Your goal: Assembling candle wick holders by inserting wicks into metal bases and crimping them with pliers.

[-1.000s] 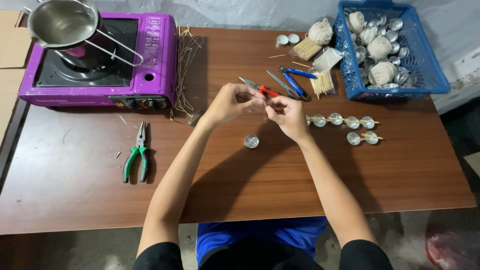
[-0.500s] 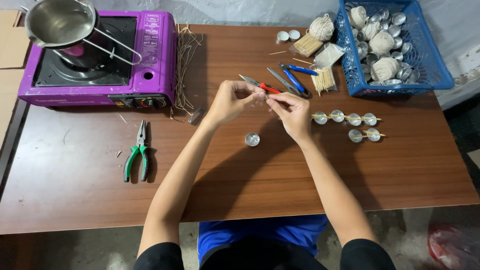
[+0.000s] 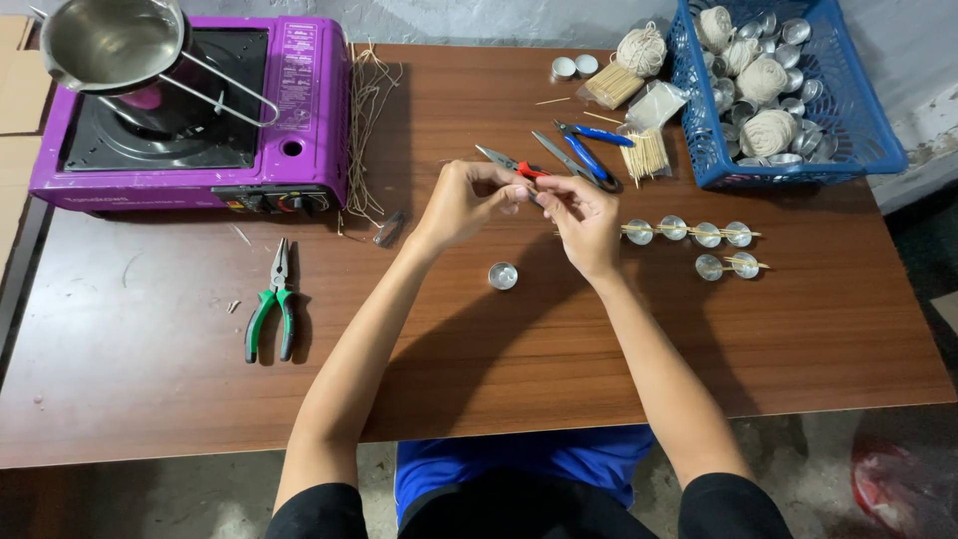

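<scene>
My left hand and my right hand meet above the middle of the brown table, fingertips pinched together on something small and thin that I cannot make out. Just below them a single small metal cup sits on the table. To the right of my right hand lie two rows of small metal cups with thin sticks laid across them. Red-handled pliers and blue-handled cutters lie just behind my hands.
A purple portable gas stove with a steel saucepan stands at the far left, loose wick strands beside it. Green-handled pliers lie at the left. A blue basket with twine balls and metal cups stands at the far right.
My hands have stayed together at the same place, with only slight finger movement. Nothing on the table has moved.
</scene>
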